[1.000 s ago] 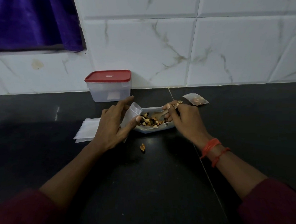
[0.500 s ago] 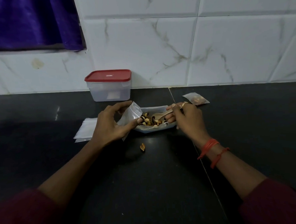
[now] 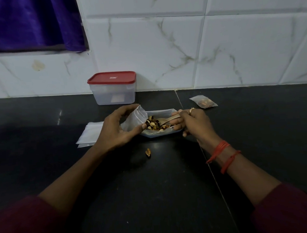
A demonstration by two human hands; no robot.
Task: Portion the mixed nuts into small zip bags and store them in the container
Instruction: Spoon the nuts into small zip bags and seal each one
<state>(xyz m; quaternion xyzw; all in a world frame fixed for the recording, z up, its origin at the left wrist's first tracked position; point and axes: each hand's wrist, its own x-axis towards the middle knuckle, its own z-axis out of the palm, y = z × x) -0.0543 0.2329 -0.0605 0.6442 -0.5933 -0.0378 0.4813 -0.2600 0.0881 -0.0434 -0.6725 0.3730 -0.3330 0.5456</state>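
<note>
Stretched out a second ago, the forefinger of the left hand (image 3: 118, 129) now curls over the top of the small zip bag (image 3: 134, 119). That hand grips the bag between fingers and thumb at the left end of the tray (image 3: 160, 134). At far left a purple curtain (image 3: 33, 24) hangs against the white tiled wall (image 3: 164, 46). On the black counter (image 3: 152, 194) a stack of empty bags (image 3: 89, 134) lies just beside the left wrist, partly hidden by it. Behind the hand, against the wall, stands the container (image 3: 113, 93), its red lid (image 3: 111, 77) on. The mixed nuts (image 3: 154, 125) sit heaped in the tray between the two hands, the held bag just beside them. A loose nut (image 3: 148, 152) lies on the counter near the tray. The right hand (image 3: 195, 123), red threads (image 3: 220, 154) at its wrist, holds a wooden spoon (image 3: 167, 119) with its bowl over the nuts; whether it is loaded cannot be told. Farther right, a filled bag (image 3: 203, 102) lies apart.
</note>
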